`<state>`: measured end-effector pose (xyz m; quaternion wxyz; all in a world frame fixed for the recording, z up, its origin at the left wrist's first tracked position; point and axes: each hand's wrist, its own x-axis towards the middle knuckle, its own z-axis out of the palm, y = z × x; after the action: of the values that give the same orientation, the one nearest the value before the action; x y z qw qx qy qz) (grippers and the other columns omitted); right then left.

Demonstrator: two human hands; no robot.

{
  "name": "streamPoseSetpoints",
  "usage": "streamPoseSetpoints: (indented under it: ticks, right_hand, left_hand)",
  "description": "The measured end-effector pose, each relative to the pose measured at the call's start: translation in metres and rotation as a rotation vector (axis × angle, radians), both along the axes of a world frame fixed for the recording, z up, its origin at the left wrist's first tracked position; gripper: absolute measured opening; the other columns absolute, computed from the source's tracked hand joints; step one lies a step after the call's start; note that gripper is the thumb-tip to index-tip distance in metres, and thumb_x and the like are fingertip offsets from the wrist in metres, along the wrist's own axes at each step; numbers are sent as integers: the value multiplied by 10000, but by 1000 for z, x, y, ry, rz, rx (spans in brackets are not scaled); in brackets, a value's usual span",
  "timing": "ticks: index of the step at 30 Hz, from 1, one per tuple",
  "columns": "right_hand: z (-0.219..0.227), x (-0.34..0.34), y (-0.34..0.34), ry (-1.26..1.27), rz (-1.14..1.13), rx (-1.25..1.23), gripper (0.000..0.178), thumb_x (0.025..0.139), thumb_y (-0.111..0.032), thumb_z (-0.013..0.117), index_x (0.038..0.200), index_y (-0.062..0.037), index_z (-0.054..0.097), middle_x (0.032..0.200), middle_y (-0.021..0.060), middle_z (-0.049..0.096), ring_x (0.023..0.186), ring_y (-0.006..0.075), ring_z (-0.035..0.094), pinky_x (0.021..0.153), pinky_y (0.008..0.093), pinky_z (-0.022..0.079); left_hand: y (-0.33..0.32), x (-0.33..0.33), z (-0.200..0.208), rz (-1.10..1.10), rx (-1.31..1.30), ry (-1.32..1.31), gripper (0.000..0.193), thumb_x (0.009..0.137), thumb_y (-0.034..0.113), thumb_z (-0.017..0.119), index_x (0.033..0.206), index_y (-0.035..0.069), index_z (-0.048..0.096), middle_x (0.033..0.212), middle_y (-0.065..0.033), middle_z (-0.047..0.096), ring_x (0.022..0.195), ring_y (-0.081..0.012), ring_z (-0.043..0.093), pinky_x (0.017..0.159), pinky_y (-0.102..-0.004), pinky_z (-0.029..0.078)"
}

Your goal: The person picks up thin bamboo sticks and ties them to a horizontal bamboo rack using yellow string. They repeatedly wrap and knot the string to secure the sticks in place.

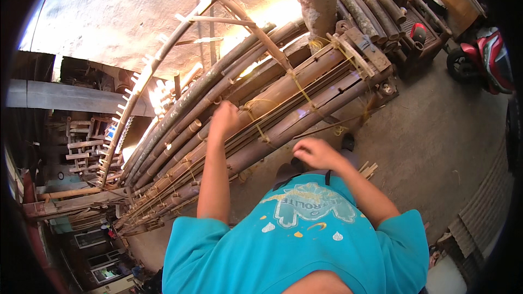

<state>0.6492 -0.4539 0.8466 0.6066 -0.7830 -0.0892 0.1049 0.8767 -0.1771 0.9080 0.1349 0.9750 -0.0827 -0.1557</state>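
A long bundle of split bamboo poles [272,137] lies slantwise in front of me, tied at intervals with yellow cord [257,108]. My left hand [224,120] is closed over the bundle's far side, beside a cord knot; whatever its fingers hold is hidden. In front of my waist, apart from the bamboo, my right hand [316,153] has its fingers curled in. I cannot make out anything in them. A wooden end block [362,54] sits at the bundle's right end.
Behind the bundle lie more round bamboo poles [190,95] and a curved bamboo frame with pegs [155,65]. A concrete post [318,0] rises beyond. A red motorcycle [493,62] stands at the far right, corrugated sheets [482,201] at the lower right.
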Motion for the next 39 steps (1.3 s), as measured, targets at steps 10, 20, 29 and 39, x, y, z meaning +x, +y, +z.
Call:
streamPoseSetpoints:
  ticks: [10,20,29,39]
  right_hand:
    - [59,66,159,-135,-941,1187,221,964,-155,462,747,-116,458,738,26,512,729,129,514,689,313,439]
    - [102,155,139,-39,-231,-840,733,976,-643,330,847,-38,723,888,204,701,956,336,676,813,474,495]
    - [50,182,130,61,-340,363,454,1016,-423,443,809,-67,636,730,53,639,694,204,594,668,342,462]
    - [9,18,107,-128,193,-254,433,976,-334,489,717,-12,618,730,221,624,757,420,607,692,511,460]
  left_hand:
    - [-7,-106,-58,-163,-362,-497,136,918,173,591,1027,129,661,834,-101,676,860,-295,630,799,-441,329]
    - [1,-98,-23,-161,-368,-193,201,968,203,518,1044,123,686,891,-195,692,899,-401,648,835,-438,413]
    - [3,-96,-34,-147,-501,-282,187,961,229,557,993,137,716,808,-173,691,766,-359,644,807,-437,377]
    - [-10,-86,-29,-94,-477,-205,193,985,230,562,986,97,703,831,-112,702,753,-218,627,837,-374,394]
